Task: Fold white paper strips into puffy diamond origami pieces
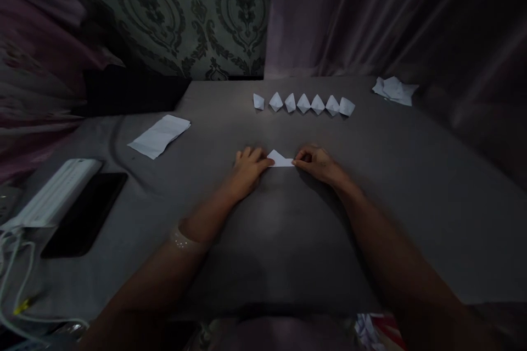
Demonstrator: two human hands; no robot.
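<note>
A small piece of folded white paper [281, 161] lies on the grey cloth in the middle, with a pointed peak on its left part and a straight lower edge. My left hand [248, 169] grips its left end, the thumb pressing on the paper and the other fingers bent on the cloth. At the paper's right end, my right hand [316, 162] pinches the corner between thumb and forefinger. Beyond the hands stands a row of several folded white paper shapes [303, 103].
At left lie a stack of white paper sheets [160, 136], a white power strip [57, 192], a dark phone [85, 215] and white cables [14, 269]. Crumpled white paper [394, 90] sits at the back right. A black item [135, 90] rests at the back left.
</note>
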